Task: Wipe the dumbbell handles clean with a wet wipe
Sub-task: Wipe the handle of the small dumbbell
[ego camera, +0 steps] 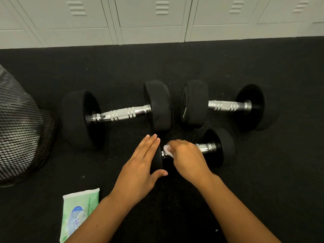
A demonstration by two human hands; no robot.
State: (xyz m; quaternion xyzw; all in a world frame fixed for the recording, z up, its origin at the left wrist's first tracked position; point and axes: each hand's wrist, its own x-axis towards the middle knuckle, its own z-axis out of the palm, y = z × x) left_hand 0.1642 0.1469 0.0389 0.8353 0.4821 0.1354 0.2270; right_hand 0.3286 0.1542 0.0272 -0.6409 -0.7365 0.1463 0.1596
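Observation:
Three black dumbbells with chrome handles lie on the dark floor. The nearest, small dumbbell [220,148] is under my hands. My left hand [142,165] rests flat over its left weight, thumb hooked under the near edge. My right hand [185,158] is closed over its handle, pressing a white wet wipe [167,149] against the chrome at the left end. The handle's right end [206,147] shows, glistening. A large dumbbell [121,114] lies behind at left, another dumbbell [226,105] behind at right.
A green pack of wet wipes [78,213] lies on the floor at the lower left, partly under my left forearm. A black mesh bin [22,130] stands at the far left. Pale grey lockers [150,20] line the wall behind the floor mat.

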